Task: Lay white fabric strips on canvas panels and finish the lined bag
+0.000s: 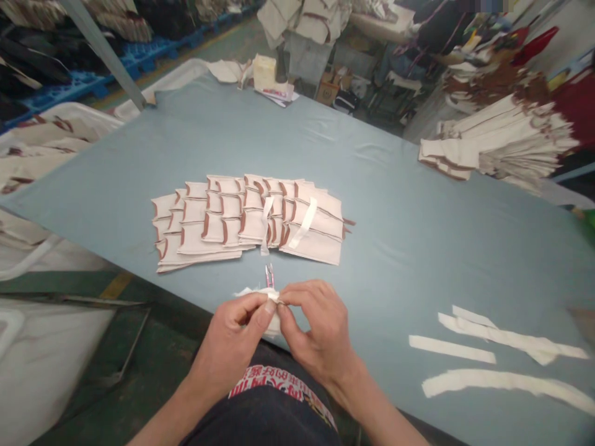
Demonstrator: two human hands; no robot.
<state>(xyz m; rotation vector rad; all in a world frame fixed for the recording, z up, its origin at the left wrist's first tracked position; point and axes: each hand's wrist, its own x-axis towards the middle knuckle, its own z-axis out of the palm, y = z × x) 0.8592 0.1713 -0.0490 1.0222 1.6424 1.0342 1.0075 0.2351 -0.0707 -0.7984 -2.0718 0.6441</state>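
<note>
A small cream fabric piece (pixel 273 323) sits at the near table edge, pinched between the closed thumbs and fingers of the left hand (pixel 232 341) and right hand (pixel 316 334). Thread snips (pixel 269 276) poke up at twelve o'clock, just above the fingertips. Farther at twelve lie fanned brown-trimmed fabric pieces (pixel 246 220) on the blue-grey table (pixel 418 235). White fabric strips (pixel 497 337) lie at three o'clock.
</note>
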